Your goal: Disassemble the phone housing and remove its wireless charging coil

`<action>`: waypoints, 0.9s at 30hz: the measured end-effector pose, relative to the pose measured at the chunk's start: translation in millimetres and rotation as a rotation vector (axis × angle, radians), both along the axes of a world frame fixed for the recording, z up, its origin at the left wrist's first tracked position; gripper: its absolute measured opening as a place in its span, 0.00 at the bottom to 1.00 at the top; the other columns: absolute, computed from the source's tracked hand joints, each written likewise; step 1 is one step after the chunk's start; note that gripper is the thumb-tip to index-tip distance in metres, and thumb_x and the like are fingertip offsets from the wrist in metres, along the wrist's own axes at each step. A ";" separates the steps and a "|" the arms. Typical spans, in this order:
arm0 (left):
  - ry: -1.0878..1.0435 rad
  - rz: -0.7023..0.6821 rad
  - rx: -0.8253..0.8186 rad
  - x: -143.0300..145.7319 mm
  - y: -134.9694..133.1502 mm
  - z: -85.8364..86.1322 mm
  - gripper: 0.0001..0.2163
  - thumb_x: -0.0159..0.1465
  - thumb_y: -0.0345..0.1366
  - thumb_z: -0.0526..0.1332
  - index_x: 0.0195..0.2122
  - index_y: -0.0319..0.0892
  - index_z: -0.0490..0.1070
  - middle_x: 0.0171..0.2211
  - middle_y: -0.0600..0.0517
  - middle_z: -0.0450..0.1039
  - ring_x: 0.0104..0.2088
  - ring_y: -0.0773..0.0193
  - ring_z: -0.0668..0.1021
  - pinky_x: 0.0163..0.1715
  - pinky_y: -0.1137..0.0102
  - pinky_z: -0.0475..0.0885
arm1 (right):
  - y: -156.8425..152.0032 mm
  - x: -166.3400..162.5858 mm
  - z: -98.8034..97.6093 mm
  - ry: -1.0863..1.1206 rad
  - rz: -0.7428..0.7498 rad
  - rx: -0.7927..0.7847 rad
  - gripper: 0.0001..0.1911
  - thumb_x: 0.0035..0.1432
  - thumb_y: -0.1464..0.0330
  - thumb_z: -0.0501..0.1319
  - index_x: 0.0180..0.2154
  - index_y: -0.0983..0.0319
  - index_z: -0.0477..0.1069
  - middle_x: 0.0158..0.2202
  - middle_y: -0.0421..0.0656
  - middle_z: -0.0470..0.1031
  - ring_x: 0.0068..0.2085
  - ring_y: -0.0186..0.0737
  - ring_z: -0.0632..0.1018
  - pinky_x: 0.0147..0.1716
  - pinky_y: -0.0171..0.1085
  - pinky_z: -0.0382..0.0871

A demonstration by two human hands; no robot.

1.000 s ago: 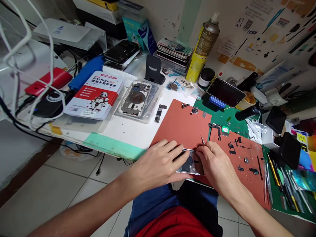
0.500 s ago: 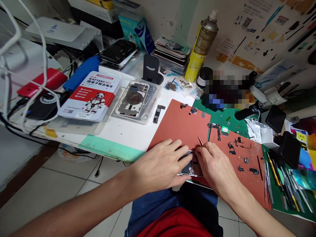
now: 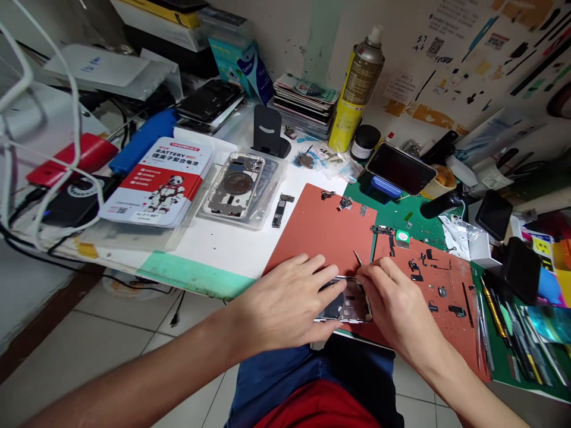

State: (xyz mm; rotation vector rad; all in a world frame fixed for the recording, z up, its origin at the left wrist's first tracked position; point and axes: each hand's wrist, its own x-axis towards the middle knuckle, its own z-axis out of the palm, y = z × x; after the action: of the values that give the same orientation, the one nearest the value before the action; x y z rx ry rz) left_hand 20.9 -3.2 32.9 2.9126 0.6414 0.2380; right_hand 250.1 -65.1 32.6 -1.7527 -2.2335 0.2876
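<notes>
An opened phone body [image 3: 354,302] lies at the near edge of the red-brown mat [image 3: 303,232], its inside facing up. My left hand [image 3: 289,300] grips it from the left, fingers over the far side and thumb along the near side, hiding its left part. At the phone's right end, my right hand [image 3: 392,300] is closed in a pinch on a thin pointed metal tool [image 3: 358,258]. One end of that tool sticks out above the fingers; its other end is hidden, so its kind cannot be told.
Small phone parts [image 3: 417,270] are scattered on the mat's right side. Left of it lie a circuit board [image 3: 282,211], a phone housing [image 3: 234,184] in a plastic tray and a battery box [image 3: 160,178]. A spray can [image 3: 357,89] stands behind; hand tools [image 3: 520,333] lie right.
My right hand has shifted slightly right, showing more of the phone's right end. The left hand keeps its grip. The view has moved a little.
</notes>
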 end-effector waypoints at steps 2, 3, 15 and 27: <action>0.014 0.002 -0.010 -0.8 0.2 0.9 0.22 0.73 0.52 0.57 0.59 0.43 0.73 0.48 0.48 0.77 0.45 0.50 0.74 0.44 0.57 0.66 | -2.5 7.2 6.7 0.065 -0.079 0.029 0.11 0.76 0.68 0.52 0.46 0.60 0.73 0.38 0.43 0.72 0.31 0.35 0.74 0.31 0.36 0.68; 0.019 0.002 -0.015 -1.1 0.5 1.4 0.22 0.74 0.52 0.56 0.60 0.43 0.72 0.48 0.48 0.77 0.45 0.50 0.74 0.44 0.57 0.65 | -3.9 10.5 9.3 0.078 -0.126 0.035 0.11 0.76 0.67 0.53 0.44 0.59 0.74 0.37 0.42 0.72 0.30 0.35 0.74 0.30 0.37 0.67; 0.022 0.032 0.015 -7.5 -5.7 3.2 0.20 0.69 0.50 0.66 0.53 0.40 0.74 0.47 0.49 0.78 0.42 0.51 0.75 0.41 0.57 0.66 | -23.8 2.2 -8.8 -0.048 -0.287 0.000 0.19 0.72 0.61 0.54 0.28 0.58 0.70 0.25 0.41 0.72 0.22 0.39 0.73 0.21 0.38 0.53; -0.070 0.096 0.167 -13.3 -21.8 -16.3 0.27 0.67 0.50 0.69 0.59 0.35 0.72 0.52 0.45 0.81 0.46 0.46 0.77 0.46 0.56 0.66 | 3.4 26.3 21.6 1.003 -0.806 0.246 0.18 0.53 0.54 0.76 0.36 0.61 0.80 0.34 0.41 0.79 0.30 0.33 0.75 0.28 0.33 0.70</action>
State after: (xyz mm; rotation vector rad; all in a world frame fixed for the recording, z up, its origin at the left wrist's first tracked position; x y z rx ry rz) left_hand 7.6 -24.9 16.6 3.0178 0.7864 0.4224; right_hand 276.4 -61.7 54.2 -1.6570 -0.7735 0.5144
